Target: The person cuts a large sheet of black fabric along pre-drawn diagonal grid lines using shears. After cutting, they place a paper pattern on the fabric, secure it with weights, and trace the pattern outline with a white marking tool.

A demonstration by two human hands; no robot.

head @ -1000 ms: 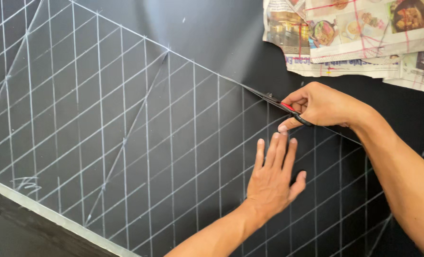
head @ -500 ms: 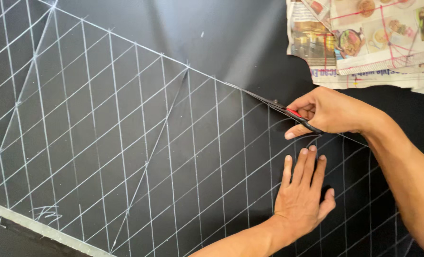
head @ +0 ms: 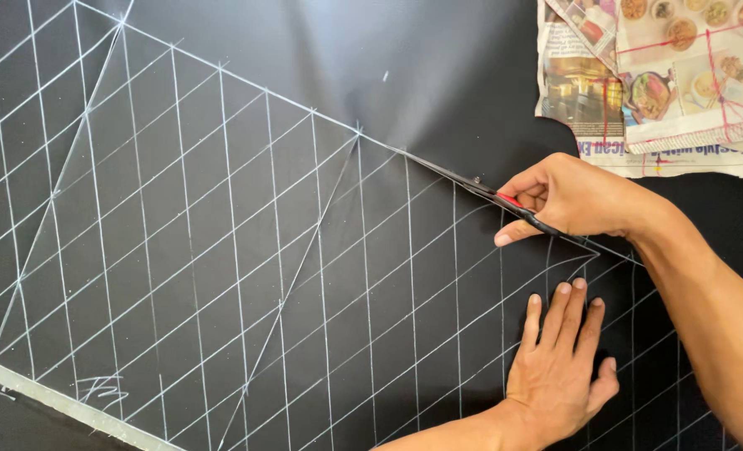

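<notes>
A large sheet of black fabric lies flat, marked with a grid of white chalk lines. My right hand grips scissors with red-and-black handles; their blades lie along the chalk line at the grid's upper edge, pointing up and left. My left hand rests flat on the fabric just below the scissors, fingers together and pointing up, holding nothing. Right of the scissors the fabric is split along the line.
Folded newspaper sheets with red marks lie on the fabric at the top right. A pale selvedge strip runs along the fabric's lower left edge, with a darker surface beyond it.
The view has shifted, so both hands sit further right and lower in frame. The scissors have advanced up-left along the chalk line, and my left hand stays flat below them.
</notes>
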